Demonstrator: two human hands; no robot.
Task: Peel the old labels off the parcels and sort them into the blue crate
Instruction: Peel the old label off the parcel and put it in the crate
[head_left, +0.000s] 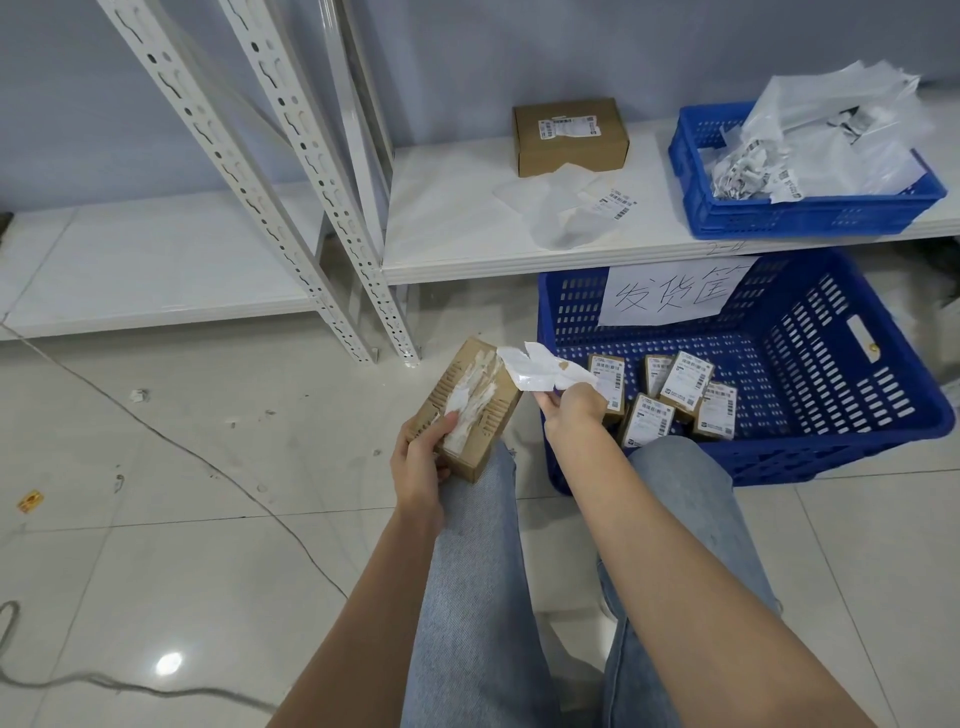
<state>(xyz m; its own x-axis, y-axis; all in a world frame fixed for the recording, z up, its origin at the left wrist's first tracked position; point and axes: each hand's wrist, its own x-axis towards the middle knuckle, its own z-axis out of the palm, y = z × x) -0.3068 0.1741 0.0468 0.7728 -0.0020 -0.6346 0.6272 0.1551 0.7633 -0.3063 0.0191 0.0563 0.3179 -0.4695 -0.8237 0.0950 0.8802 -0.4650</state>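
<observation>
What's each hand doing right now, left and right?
Left hand: fingers gripping the cardboard parcel, which shows torn label residue.
Right hand: fingers pinching the peeled label strip, which looks clear of the parcel.

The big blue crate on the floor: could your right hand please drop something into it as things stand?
Probably yes: the right hand pinches the peeled label right at the blue crate's open rim.
</observation>
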